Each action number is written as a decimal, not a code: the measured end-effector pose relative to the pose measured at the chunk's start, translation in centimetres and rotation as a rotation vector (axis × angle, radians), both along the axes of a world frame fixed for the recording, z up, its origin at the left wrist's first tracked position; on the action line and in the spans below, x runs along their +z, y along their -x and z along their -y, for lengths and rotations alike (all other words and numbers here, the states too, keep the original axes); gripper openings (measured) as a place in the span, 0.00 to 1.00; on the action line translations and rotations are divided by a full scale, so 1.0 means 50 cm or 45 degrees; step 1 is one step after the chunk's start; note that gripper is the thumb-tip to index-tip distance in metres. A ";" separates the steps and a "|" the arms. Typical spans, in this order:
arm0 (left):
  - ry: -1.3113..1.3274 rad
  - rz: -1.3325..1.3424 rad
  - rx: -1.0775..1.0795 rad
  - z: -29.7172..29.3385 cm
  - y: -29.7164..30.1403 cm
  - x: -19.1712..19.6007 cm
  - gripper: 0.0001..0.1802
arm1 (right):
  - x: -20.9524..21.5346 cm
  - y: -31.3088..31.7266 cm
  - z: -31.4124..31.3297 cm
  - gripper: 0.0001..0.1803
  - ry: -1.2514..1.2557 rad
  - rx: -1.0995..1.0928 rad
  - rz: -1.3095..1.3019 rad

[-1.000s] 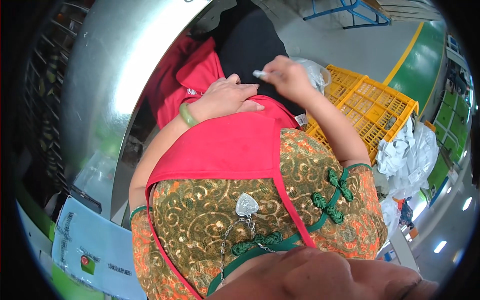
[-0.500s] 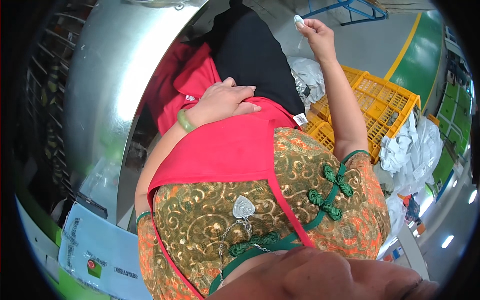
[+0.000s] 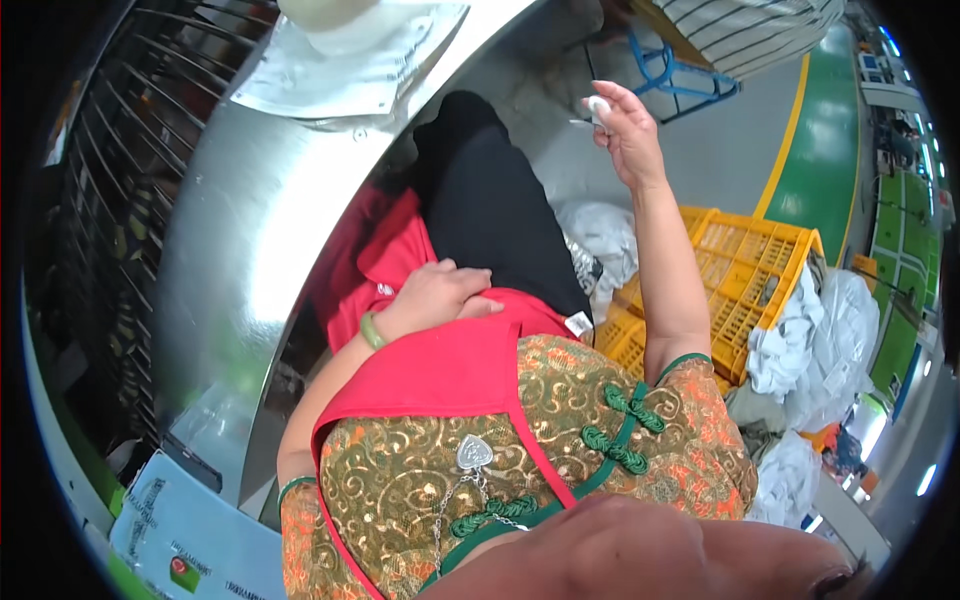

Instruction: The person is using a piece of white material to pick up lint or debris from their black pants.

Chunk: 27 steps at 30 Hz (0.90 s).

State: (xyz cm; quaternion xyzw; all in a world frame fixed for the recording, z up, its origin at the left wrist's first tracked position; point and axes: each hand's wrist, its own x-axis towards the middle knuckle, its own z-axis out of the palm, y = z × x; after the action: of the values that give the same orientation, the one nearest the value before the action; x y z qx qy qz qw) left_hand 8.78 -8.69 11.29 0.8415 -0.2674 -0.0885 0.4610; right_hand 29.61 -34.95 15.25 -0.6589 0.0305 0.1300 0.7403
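Note:
Resting over the red apron [image 3: 430,370] at my lap, my left hand [image 3: 440,295] lies with its fingers loosely together and nothing seen in them. A green bangle [image 3: 373,330] circles that wrist. My right hand [image 3: 635,140] is raised away from my body, above the grey floor. Between its thumb and fingers it pinches a small white object [image 3: 599,110], with a thin pale piece sticking out to the left. The object is too small to name. Black cloth [image 3: 490,200] covers my legs.
A shiny metal table [image 3: 270,230] curves along my left, bearing a silvery-white sheet [image 3: 300,75] and a pale round container [image 3: 345,22]. Yellow plastic crates [image 3: 745,250] stand right, beside white bags [image 3: 840,330]. Ahead is a blue metal frame [image 3: 690,95]; a wire rack [image 3: 130,190] stands far left.
The whole view has shifted, bringing the sheet and pale container on the metal table into sight. My right hand has turned and its fingers spread more, still with the white object. The left hand stays at my lap.

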 end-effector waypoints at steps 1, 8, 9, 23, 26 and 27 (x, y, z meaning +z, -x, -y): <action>-0.014 0.024 0.007 -0.002 -0.002 0.003 0.17 | 0.037 -0.025 -0.027 0.15 0.016 0.025 0.029; -0.049 -0.052 0.003 -0.001 0.003 -0.009 0.18 | 0.079 -0.189 -0.200 0.13 0.557 0.157 0.901; -0.080 -0.035 0.014 -0.003 0.005 -0.013 0.18 | 0.058 -0.217 -0.221 0.14 1.168 0.011 1.408; -0.119 -0.344 -0.086 -0.021 0.016 0.002 0.22 | 0.156 -0.085 -0.081 0.09 0.728 0.293 0.692; -0.112 -0.362 -0.088 -0.018 0.015 0.004 0.21 | 0.073 0.099 -0.047 0.09 0.662 0.977 0.559; -0.187 -0.355 -0.128 -0.019 0.013 -0.001 0.22 | 0.054 0.163 -0.073 0.09 0.835 1.063 0.532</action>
State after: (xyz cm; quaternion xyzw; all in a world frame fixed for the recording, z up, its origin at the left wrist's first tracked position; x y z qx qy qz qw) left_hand 8.14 -7.76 11.22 0.8381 -0.2353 -0.2466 0.4258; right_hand 21.47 -31.31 17.97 -0.8222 -0.3407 0.2622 0.3731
